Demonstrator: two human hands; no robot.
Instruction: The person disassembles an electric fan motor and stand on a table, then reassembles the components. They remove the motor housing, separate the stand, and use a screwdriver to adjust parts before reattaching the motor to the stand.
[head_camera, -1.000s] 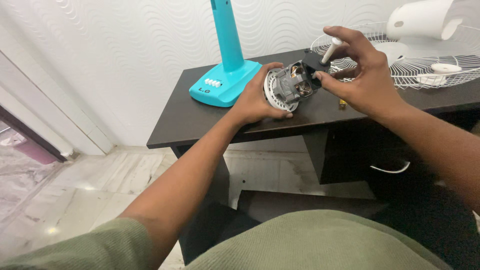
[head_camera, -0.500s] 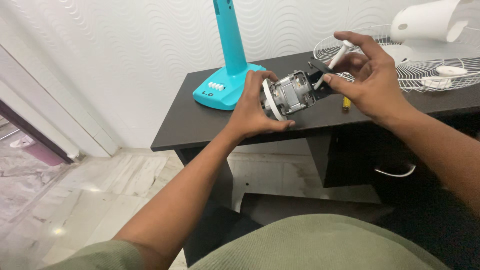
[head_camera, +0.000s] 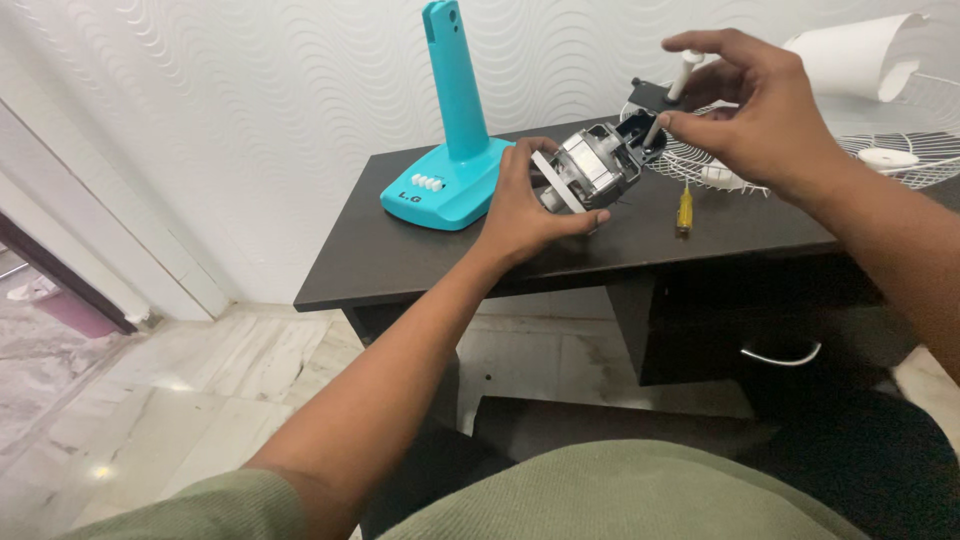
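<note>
A: While the left hand (head_camera: 525, 205) grips the fan motor (head_camera: 592, 168) on the dark desk (head_camera: 400, 262), where's the right?

B: The right hand (head_camera: 755, 110) pinches a small white part at the motor's far-right end, the long axis slanting far-right.

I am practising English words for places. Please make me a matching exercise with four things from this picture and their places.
Things:
1. motor
2. screwdriver
3. fan stand
4. fan grille

Places:
A. upright at the desk's left end
B. flat at the right, behind the right hand
C. held by the left hand
D. lying on the desk, right of the motor

Pairs: 1-C, 2-D, 3-A, 4-B
</note>
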